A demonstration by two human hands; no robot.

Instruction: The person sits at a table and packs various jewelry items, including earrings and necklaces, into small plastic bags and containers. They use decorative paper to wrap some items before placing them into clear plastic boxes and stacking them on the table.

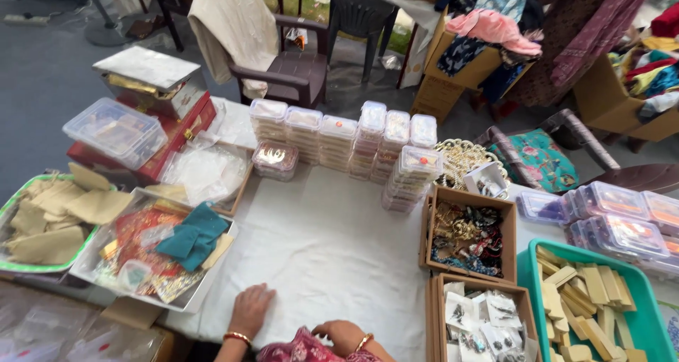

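Head view: at the near edge of a white-clothed table (332, 256), the left hand (251, 309) rests flat and released, the right hand (343, 334) loosely curled on patterned red fabric (300, 349), grasping nothing clearly.

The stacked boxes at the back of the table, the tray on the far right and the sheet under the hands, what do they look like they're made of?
Stacked boxes: clear, glossy plastic, since the contents show through the lids. Teal tray: opaque moulded plastic with a smooth rim, probably. White sheet: matte woven cloth; it creases softly. The left hand rests on it, the right hand on patterned red fabric.
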